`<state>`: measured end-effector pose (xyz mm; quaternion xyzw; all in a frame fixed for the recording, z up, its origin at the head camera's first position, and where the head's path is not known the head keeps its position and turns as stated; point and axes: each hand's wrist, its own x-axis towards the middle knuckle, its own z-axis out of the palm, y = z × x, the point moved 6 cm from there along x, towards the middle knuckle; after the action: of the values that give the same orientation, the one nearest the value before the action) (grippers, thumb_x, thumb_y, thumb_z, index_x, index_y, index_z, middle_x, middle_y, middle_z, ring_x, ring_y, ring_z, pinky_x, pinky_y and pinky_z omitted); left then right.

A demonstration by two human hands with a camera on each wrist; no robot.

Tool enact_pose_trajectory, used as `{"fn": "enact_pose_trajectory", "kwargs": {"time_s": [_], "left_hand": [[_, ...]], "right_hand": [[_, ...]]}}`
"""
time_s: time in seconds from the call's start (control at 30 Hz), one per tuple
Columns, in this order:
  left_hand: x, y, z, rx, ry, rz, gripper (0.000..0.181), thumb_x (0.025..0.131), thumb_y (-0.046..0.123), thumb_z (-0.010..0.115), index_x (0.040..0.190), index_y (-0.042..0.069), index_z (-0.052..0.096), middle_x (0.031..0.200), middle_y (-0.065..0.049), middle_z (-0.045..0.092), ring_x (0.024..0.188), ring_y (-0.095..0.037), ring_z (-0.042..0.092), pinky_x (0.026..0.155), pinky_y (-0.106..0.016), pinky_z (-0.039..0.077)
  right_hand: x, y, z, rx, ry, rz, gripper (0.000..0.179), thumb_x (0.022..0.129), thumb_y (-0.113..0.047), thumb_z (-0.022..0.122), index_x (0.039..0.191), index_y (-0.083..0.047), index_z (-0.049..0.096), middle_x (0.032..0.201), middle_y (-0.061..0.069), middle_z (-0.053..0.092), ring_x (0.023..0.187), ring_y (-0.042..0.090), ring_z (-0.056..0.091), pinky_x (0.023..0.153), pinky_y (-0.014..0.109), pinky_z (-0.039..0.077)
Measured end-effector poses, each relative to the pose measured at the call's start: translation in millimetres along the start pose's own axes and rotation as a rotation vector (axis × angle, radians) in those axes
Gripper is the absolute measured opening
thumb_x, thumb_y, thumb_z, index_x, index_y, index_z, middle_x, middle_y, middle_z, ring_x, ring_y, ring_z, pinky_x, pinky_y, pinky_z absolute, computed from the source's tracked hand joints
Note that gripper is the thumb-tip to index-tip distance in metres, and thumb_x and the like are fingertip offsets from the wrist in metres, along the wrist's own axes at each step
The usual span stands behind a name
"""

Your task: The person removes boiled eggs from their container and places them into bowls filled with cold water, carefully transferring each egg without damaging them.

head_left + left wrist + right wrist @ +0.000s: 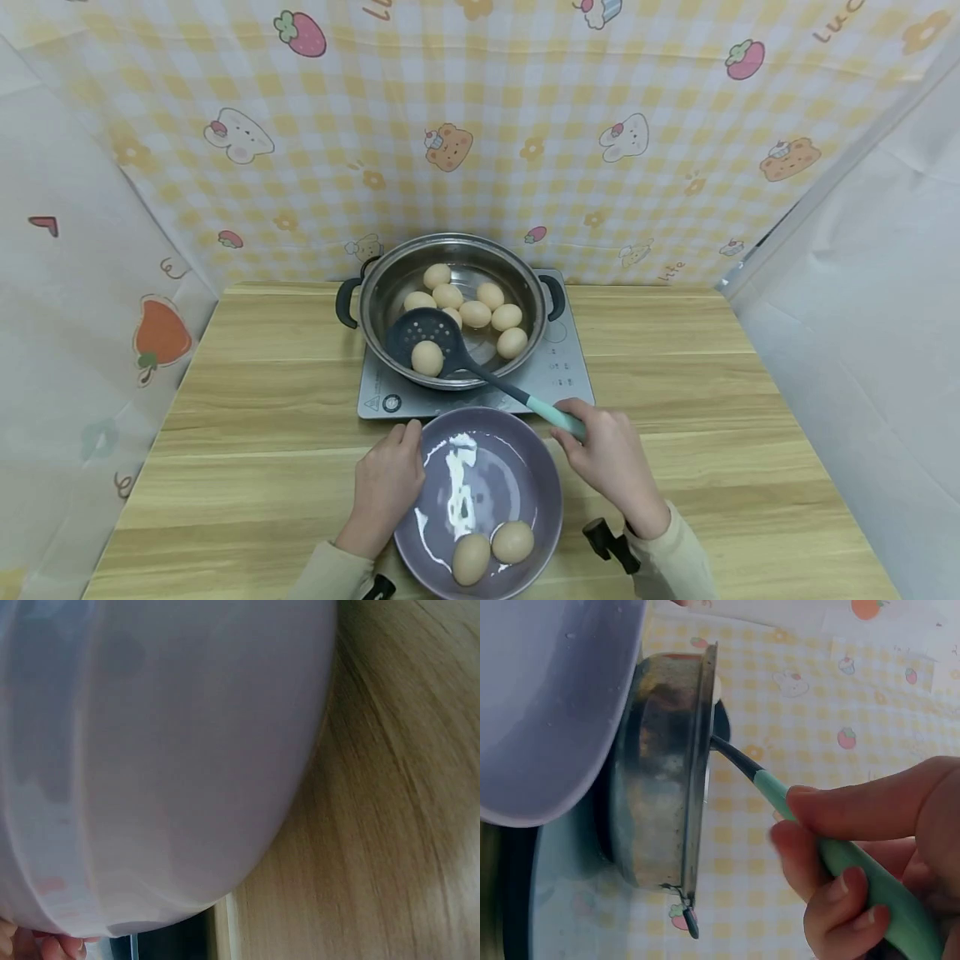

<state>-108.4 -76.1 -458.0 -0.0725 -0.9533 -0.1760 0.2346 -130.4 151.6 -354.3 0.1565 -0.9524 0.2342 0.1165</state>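
Observation:
My right hand (611,454) grips the mint-green handle of a dark slotted ladle (459,354), fingers wrapped round it in the right wrist view. In the ladle's perforated bowl, at the near side of the pot, lies one egg (427,358). Several more eggs (475,314) sit in the steel pot (450,242) beyond it. My left hand (387,483) holds the rim of a purple bowl (551,492) at its upper left, fingers curled over the edge. Two eggs (471,558) rest in the near part of that bowl.
Under the pot is a grey induction cooktop (573,367), with the bowl right at its front edge. Black side handles (555,297) stick out from the pot. A yellow checked cloth (525,108) hangs behind the wooden table (697,400), and white sheets flank both sides.

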Motion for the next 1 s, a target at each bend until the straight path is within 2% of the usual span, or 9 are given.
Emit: {"fn": "enact_pose_trajectory", "kwargs": {"time_s": [0.3,0.5,0.8,1.0], "left_hand": [[0.1,0.5,-1.3,0.002,0.028,0.008,0.009,0.075,0.004,0.055,0.076,0.006,0.047,0.06,-0.004,0.043,0.043,-0.024,0.047,0.033,-0.035,0.033],[-0.3,-0.6,-0.1,-0.003,0.017,0.004,0.006,0.076,0.005,0.054,0.077,0.007,0.047,0.061,-0.004,0.044,0.043,-0.024,0.047,0.033,-0.035,0.033],[-0.6,-0.5,0.5,0.0,0.015,0.006,0.009,0.075,0.004,0.056,0.077,0.006,0.047,0.06,-0.003,0.043,0.042,-0.022,0.045,0.033,-0.033,0.031],[-1.0,-0.4,0.0,-0.001,0.026,0.01,0.009,0.077,0.006,0.056,0.076,0.006,0.047,0.059,-0.003,0.042,0.042,-0.022,0.044,0.033,-0.032,0.03]], "right_hand": [[1.8,14.6,-13.0,0.061,-0.047,0.081,0.018,0.07,-0.003,0.074,0.086,0.0,0.067,0.062,0.002,0.058,0.043,0.003,0.037,0.044,0.021,0.034],[0.0,18.6,-24.6,0.049,-0.057,0.104,0.016,0.073,-0.006,0.072,0.088,-0.002,0.068,0.059,-0.001,0.055,0.043,0.004,0.036,0.043,0.022,0.032],[-9.1,29.2,-45.0,0.024,-0.053,0.127,0.014,0.075,-0.009,0.071,0.088,-0.005,0.067,0.05,-0.008,0.038,0.042,0.003,0.031,0.043,0.023,0.029],[-18.0,37.0,-60.0,0.044,-0.051,0.155,0.016,0.076,-0.01,0.071,0.09,-0.005,0.067,0.057,-0.005,0.049,0.046,0.003,0.036,0.046,0.023,0.031]]}}
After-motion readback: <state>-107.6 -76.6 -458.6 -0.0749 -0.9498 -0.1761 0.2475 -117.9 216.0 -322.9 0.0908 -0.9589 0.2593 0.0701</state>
